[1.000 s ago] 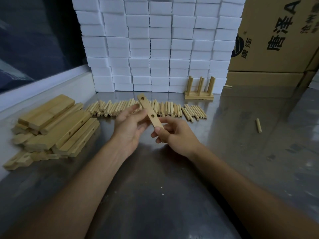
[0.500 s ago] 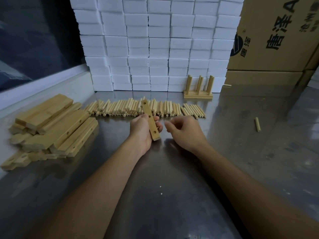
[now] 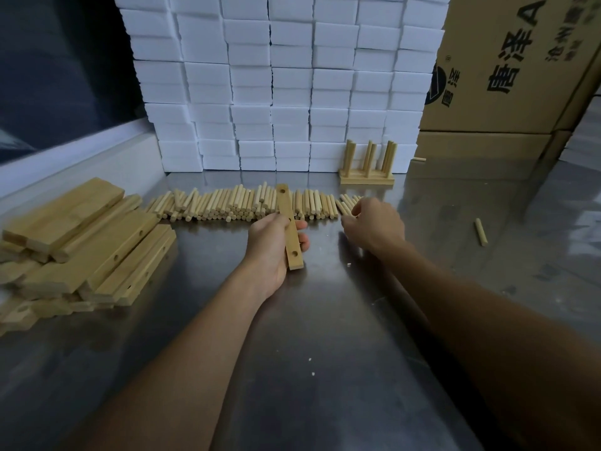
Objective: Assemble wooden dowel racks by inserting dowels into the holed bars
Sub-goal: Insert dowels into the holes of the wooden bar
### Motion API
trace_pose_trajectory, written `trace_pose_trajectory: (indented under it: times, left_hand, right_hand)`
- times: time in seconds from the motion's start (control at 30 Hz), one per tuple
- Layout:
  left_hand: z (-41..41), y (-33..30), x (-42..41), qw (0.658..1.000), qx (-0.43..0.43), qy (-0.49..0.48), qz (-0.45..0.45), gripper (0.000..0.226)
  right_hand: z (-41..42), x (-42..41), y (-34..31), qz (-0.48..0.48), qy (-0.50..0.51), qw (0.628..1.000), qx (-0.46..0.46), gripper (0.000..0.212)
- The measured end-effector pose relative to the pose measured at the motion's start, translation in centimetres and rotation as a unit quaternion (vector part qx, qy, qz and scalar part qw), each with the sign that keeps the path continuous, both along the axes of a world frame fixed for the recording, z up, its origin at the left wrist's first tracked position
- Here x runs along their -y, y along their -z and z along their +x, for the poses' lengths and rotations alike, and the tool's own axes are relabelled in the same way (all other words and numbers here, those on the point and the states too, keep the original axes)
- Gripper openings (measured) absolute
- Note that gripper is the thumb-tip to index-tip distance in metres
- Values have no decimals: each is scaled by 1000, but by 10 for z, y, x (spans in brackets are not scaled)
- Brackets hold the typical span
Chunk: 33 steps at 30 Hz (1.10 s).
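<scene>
My left hand [image 3: 271,244] grips a holed wooden bar [image 3: 289,222] around its middle, the bar pointing away from me with a hole showing at each end. A long row of loose dowels [image 3: 227,205] lies across the metal table behind it. My right hand [image 3: 374,222] hovers over the right end of that row, fingers curled down onto the dowels there; whether it holds one is hidden. A finished rack [image 3: 367,170] with upright dowels stands at the back.
A pile of holed bars [image 3: 97,252] lies at the left. A wall of white foam blocks [image 3: 286,83] and cardboard boxes [image 3: 507,70] close the back. A stray dowel [image 3: 480,231] lies at the right, another [image 3: 419,159] by the boxes.
My right hand let go of the bar and moved right and away to the dowel row's right end. My left hand now holds the bar alone, turned more lengthwise.
</scene>
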<state>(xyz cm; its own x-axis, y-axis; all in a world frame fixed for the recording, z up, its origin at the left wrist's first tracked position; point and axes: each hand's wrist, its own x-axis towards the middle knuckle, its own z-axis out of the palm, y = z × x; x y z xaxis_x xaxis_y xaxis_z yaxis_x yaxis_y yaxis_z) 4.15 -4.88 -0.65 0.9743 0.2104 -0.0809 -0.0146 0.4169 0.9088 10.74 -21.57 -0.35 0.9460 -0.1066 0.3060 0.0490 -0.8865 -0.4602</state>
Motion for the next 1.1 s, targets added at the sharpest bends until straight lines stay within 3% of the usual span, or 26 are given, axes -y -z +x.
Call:
trace_pose_trajectory:
  times: [0.07,0.17,0.53,0.8,0.93,1.03,1.1]
  left_hand:
    - [0,0,0,1000,7,4,-2,19]
    - [0,1,0,1000,13,9,-5,18]
    - [1,2,0,1000,14,6,-4,18]
    - [-6,-1,3,999,35,22,3,12]
    - [-9,-3,3,999,33,12,25,5]
    - [-8,-3,2,999,25,5,48,18]
    - [-9,-3,2,998,23,14,62,24]
  right_hand:
    - [6,-3,0,-32,15,999,3,28]
    - [12,-5,-3,-29,28,999,-5,21]
    - [8,-8,-15,82,28,994,-67,21]
    - [-36,-5,-12,240,-51,969,-26,26]
    - [-43,-6,-9,301,-69,951,-18,43]
    - [-47,-7,-6,315,-104,943,34,26]
    - [-50,-9,-7,318,-109,941,51,37]
